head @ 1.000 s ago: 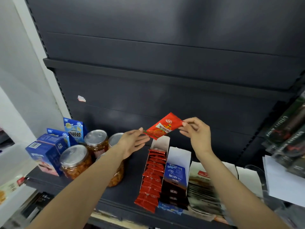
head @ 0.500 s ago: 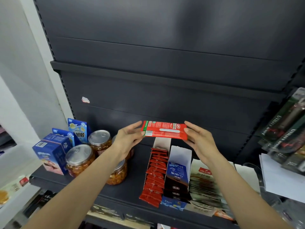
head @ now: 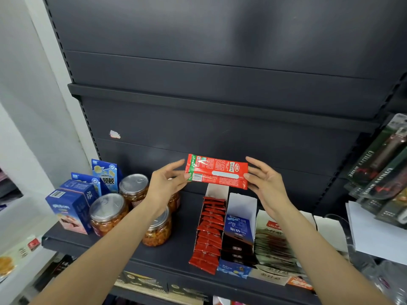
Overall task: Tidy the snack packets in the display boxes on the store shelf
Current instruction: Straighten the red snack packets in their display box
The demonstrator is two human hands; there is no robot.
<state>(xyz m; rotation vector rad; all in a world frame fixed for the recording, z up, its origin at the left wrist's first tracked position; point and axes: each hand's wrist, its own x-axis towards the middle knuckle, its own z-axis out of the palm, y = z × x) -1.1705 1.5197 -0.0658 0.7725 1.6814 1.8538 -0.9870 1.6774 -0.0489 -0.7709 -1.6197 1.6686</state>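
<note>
A red snack packet [head: 217, 171] is held level in the air above the shelf, its printed back facing me. My left hand [head: 166, 186] pinches its left end and my right hand [head: 264, 183] pinches its right end. Just below it stands a narrow white display box [head: 217, 190] filled with a row of red packets [head: 209, 236]. Beside that, a box of dark and blue packets [head: 237, 238] and a box of grey-green packets [head: 275, 245] stand side by side on the dark shelf [head: 180, 249].
Several clear jars with metal lids [head: 108, 214] and blue cartons [head: 72, 205] fill the shelf's left part. An empty white box [head: 330, 230] and white paper [head: 374, 234] lie at the right. Hanging packaged knives [head: 383, 168] crowd the right edge. An upper shelf edge [head: 198, 100] runs overhead.
The packet was tilted with its front showing; both hands turned it over and levelled it, so its back now faces me, held at both ends slightly higher.
</note>
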